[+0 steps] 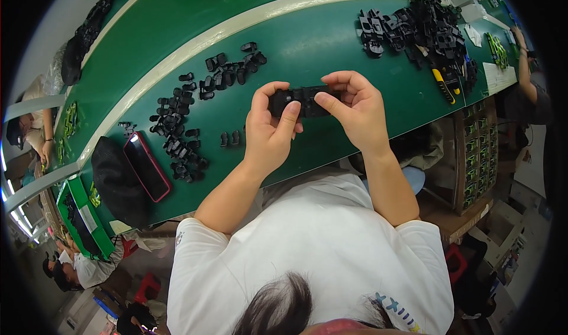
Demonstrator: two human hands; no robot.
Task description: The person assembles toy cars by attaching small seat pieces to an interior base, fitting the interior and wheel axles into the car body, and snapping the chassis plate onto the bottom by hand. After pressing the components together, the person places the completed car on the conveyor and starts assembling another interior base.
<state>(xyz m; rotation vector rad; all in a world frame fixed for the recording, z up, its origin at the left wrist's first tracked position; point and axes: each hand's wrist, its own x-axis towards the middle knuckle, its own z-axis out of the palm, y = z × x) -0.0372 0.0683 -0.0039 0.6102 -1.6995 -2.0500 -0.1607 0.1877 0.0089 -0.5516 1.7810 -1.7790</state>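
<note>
Above the green table, a black plastic part (pixel 306 101) is held level between both hands. My left hand (pixel 272 122) grips its left end, with the thumb pressed on top of it. My right hand (pixel 355 104) closes round the right end, its thumb lying on the part near the middle. The fingers underneath are partly hidden. Two small black pieces (pixel 231 138) lie on the table just left of my left hand. A long loose spread of similar small black pieces (pixel 174 113) lies further left, with another group (pixel 228 73) beyond.
A large heap of black plastic parts (pixel 435 30) stands at the far right, beside a yellow-and-black tool (pixel 442 85). On the left are a red-cased phone (pixel 147 166), a black cap (pixel 115 181) and a green bin (pixel 89 222). A rack (pixel 476 157) stands to the right. Other people work nearby.
</note>
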